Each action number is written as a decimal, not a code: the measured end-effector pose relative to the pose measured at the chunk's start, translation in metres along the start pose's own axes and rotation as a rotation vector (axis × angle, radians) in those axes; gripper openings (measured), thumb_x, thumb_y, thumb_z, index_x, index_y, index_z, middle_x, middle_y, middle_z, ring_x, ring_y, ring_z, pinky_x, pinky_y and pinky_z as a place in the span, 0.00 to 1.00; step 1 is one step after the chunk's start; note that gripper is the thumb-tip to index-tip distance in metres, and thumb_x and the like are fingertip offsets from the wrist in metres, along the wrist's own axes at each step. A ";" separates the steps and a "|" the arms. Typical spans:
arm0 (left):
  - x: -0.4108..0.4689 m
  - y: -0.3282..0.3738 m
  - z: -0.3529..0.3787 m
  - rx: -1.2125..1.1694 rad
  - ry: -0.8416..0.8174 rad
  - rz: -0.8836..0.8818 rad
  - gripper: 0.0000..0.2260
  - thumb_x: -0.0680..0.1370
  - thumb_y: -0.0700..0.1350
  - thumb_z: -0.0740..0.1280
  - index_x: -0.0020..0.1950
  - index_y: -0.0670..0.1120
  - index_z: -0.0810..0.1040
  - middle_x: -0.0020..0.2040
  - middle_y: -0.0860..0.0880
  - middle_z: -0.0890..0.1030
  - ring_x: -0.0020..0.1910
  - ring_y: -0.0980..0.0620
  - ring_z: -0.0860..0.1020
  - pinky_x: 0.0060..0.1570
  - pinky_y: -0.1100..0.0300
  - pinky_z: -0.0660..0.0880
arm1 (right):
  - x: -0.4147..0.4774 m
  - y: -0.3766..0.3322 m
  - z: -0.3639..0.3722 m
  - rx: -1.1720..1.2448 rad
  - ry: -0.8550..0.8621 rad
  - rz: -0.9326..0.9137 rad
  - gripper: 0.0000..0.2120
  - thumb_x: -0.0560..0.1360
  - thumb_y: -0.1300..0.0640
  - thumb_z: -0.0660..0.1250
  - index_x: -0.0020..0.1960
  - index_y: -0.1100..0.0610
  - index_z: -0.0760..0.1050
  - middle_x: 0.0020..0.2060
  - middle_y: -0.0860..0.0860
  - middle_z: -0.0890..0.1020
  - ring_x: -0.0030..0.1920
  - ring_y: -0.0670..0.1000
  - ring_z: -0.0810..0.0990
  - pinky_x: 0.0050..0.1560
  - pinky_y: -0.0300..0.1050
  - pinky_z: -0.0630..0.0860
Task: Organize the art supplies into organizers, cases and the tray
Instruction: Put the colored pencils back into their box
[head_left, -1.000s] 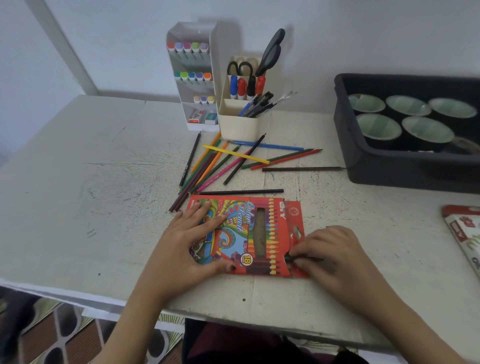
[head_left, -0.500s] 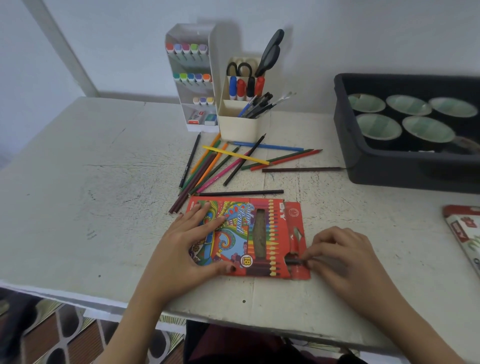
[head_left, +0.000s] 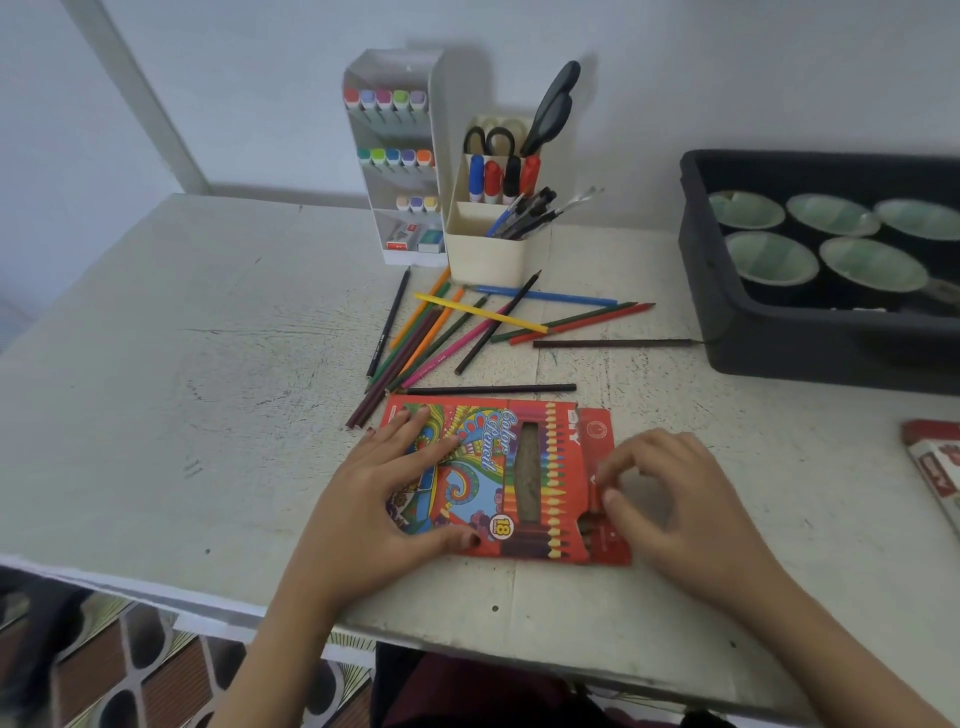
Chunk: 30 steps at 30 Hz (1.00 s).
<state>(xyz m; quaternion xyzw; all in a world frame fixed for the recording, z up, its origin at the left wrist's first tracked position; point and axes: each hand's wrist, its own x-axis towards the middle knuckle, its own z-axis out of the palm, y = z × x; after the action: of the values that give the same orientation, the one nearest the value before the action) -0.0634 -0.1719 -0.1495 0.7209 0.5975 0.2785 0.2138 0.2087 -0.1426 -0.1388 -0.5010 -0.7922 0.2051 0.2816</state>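
While the left hand (head_left: 384, 499) presses it flat, a red pencil box (head_left: 485, 452), flap open; right hand (head_left: 685, 509) curled, grip unclear.

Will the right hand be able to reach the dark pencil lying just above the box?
Probably yes. The right hand sits at the open end of the box and seems to hold nothing. The dark pencil lies flat on the table just beyond the box, with nothing standing in between.

Bare forearms lead to the left grip (head_left: 384, 499) and right grip (head_left: 680, 499). The left grip's thumbnail (head_left: 474, 540) wears dark polish; the right grip's nails blur. Behind both grips, under the desk (head_left: 208, 364) edge, a dark maroon garment (head_left: 467, 691) shows.
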 end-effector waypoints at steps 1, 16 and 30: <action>0.000 0.000 0.000 -0.003 0.001 -0.001 0.34 0.60 0.74 0.67 0.65 0.75 0.62 0.71 0.68 0.58 0.71 0.72 0.51 0.69 0.63 0.51 | 0.009 0.003 -0.003 -0.043 0.013 -0.003 0.03 0.71 0.47 0.61 0.41 0.45 0.73 0.43 0.38 0.76 0.49 0.41 0.72 0.51 0.40 0.66; 0.000 0.001 -0.002 -0.007 -0.012 -0.027 0.33 0.60 0.73 0.67 0.64 0.72 0.67 0.71 0.68 0.59 0.69 0.76 0.50 0.69 0.62 0.51 | 0.103 0.009 0.008 -0.201 -0.051 0.074 0.03 0.75 0.52 0.66 0.48 0.48 0.77 0.49 0.41 0.75 0.54 0.44 0.71 0.55 0.40 0.64; 0.002 0.001 -0.001 0.000 0.003 -0.017 0.33 0.60 0.74 0.67 0.64 0.70 0.68 0.71 0.69 0.59 0.71 0.73 0.51 0.68 0.65 0.51 | 0.076 -0.031 -0.055 0.314 0.420 -0.108 0.04 0.77 0.57 0.63 0.52 0.53 0.71 0.41 0.46 0.79 0.41 0.48 0.81 0.44 0.46 0.80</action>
<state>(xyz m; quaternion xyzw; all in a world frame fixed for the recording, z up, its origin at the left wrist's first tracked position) -0.0634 -0.1706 -0.1478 0.7152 0.6041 0.2777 0.2154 0.1973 -0.0846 -0.0602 -0.4398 -0.7005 0.2016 0.5246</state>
